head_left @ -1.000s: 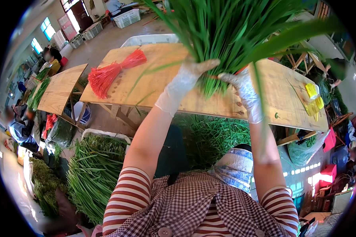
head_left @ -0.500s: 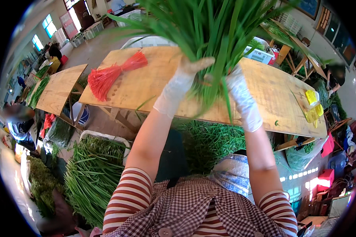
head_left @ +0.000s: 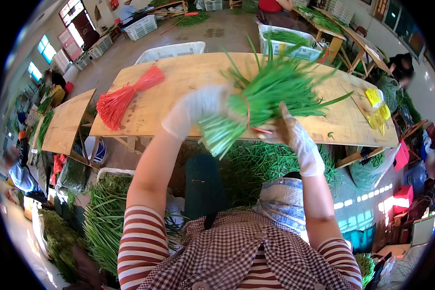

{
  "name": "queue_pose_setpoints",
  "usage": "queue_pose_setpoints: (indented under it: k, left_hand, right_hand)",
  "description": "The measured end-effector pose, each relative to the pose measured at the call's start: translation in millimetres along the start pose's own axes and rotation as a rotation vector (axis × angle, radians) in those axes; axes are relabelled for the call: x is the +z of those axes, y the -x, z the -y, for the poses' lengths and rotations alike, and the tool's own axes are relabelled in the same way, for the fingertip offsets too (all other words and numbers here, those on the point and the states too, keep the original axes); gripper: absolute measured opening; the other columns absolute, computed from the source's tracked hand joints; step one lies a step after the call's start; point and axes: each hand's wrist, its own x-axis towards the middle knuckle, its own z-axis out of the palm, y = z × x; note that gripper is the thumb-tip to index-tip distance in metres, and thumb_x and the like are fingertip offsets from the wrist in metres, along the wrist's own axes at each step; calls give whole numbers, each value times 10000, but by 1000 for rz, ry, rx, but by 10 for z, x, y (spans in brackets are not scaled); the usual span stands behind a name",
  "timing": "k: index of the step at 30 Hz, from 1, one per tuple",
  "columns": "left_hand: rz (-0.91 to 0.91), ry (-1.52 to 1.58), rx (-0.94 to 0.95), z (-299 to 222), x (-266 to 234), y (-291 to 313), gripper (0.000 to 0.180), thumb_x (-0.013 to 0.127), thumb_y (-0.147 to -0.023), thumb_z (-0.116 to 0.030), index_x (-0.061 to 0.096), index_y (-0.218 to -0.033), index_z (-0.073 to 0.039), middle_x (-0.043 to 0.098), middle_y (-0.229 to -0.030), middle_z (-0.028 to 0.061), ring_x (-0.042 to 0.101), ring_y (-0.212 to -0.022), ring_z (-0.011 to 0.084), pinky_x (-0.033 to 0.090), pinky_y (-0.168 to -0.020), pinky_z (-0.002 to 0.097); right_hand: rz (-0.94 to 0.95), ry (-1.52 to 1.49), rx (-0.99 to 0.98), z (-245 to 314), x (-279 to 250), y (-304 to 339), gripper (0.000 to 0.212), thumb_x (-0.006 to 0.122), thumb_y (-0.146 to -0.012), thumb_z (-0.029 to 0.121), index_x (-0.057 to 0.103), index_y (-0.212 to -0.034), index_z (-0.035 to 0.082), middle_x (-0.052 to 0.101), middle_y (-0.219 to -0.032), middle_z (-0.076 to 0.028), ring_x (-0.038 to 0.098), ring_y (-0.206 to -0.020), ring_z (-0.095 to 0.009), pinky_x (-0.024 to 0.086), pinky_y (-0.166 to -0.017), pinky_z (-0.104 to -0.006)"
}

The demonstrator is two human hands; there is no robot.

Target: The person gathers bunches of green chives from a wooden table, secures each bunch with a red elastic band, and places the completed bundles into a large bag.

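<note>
One long wooden table [head_left: 193, 72] sits beneath the work; the leafy green bundle [head_left: 268, 94] slants over it, stem ends past the near edge. The left hand [head_left: 198, 106] blurs at the stems, its grip unclear. The right hand [head_left: 292, 133] spreads thumb from fingers; whether it pinches the red tie [head_left: 262, 130] I cannot tell. Best keep stems even, the tie snug.

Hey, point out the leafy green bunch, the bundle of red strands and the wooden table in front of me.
Leafy green bunch [head_left: 267, 94]: head view, on its leaves.
Bundle of red strands [head_left: 125, 97]: head view, around its middle.
Wooden table [head_left: 193, 70]: head view, on bare tabletop.
</note>
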Motion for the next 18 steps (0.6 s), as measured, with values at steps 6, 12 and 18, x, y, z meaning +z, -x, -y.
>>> queue_pose_setpoints:
  k: [6, 12, 18]
  left_hand:
    - [-182, 93, -335, 205, 653, 255, 993, 746, -507, -590, 407, -1174, 63, 576, -1015, 246, 564, -978, 353, 442, -837, 394]
    - [-47, -50, -461, 17, 541, 196, 1099, 773, -455, -583, 344, -1239, 56, 555, -1084, 234, 542, -1036, 334, 445, -846, 377]
    - [-68, -85, -474, 19, 560, 202, 1145, 764, -449, -604, 312, -1268, 57, 536, -1116, 238, 536, -1045, 333, 439, -858, 382]
  right_hand:
    - [-566, 209, -1084, 34, -235, 391, 121, 598, -836, 116, 625, -920, 34, 637, -808, -71, 581, -690, -184, 484, -663, -298]
    - [-363, 1569, -1411, 77, 300, 24, 174, 658, -671, 219, 656, -828, 145, 615, -828, -24, 515, -962, -230, 362, -895, -371]
    - [-235, 1987, -1389, 172, 288, -322, 89, 584, -676, 164, 571, -728, 93, 575, -771, -68, 525, -935, -235, 361, -916, -388]
